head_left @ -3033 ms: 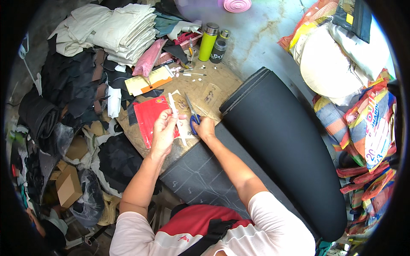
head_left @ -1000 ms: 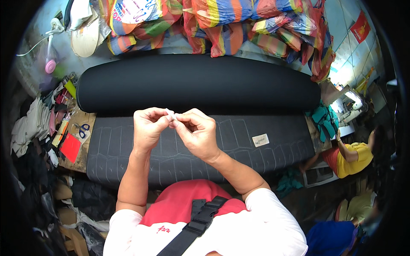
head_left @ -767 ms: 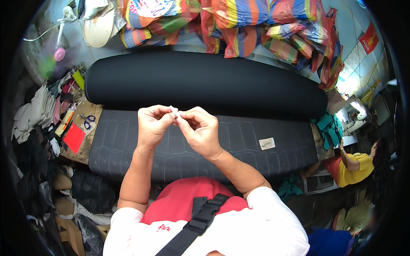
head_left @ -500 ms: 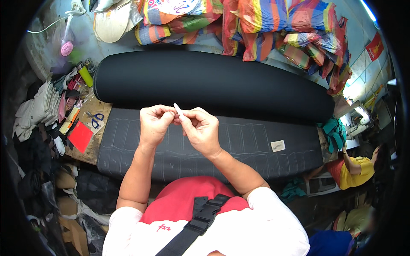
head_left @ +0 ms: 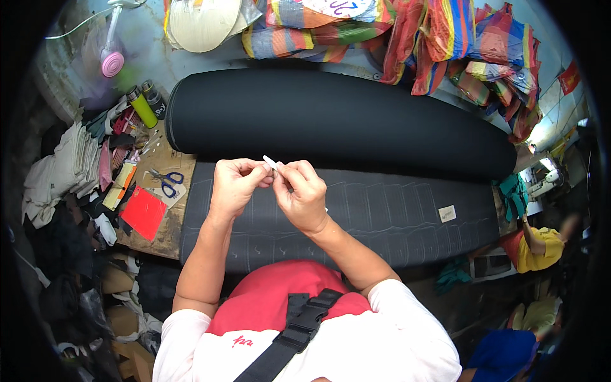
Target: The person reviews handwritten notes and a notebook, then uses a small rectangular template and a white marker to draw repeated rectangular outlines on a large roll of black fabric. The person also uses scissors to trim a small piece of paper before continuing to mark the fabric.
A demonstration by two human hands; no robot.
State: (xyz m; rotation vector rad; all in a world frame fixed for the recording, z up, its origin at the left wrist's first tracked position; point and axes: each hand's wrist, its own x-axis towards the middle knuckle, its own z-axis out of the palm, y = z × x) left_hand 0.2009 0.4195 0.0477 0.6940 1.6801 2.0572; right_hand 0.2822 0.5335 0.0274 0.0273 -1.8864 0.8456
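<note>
My two hands meet above the dark grey cloth [head_left: 382, 197], which carries rows of pale drawn lines. Between the fingertips is a small, slim white stick [head_left: 270, 162] that looks like chalk, its tip pointing up and left. My right hand [head_left: 301, 196] pinches it between thumb and forefinger. Close beside it, my left hand [head_left: 233, 186] is closed too, thumb against fingers; whatever sits in that pinch is too small to make out. A large roll of black fabric [head_left: 337, 118] lies just beyond both hands.
Scissors [head_left: 169, 183] and a red flat piece [head_left: 144, 213] lie on the wooden table at left, with a green bottle [head_left: 141, 107] behind. A pale label [head_left: 447, 213] rests on the cloth. At right, a person in yellow [head_left: 541, 248] sits near a sewing machine [head_left: 544, 181].
The view has shifted, so table and cloth appear further right. My hands stay together around the white stick, with only slight finger movement.
</note>
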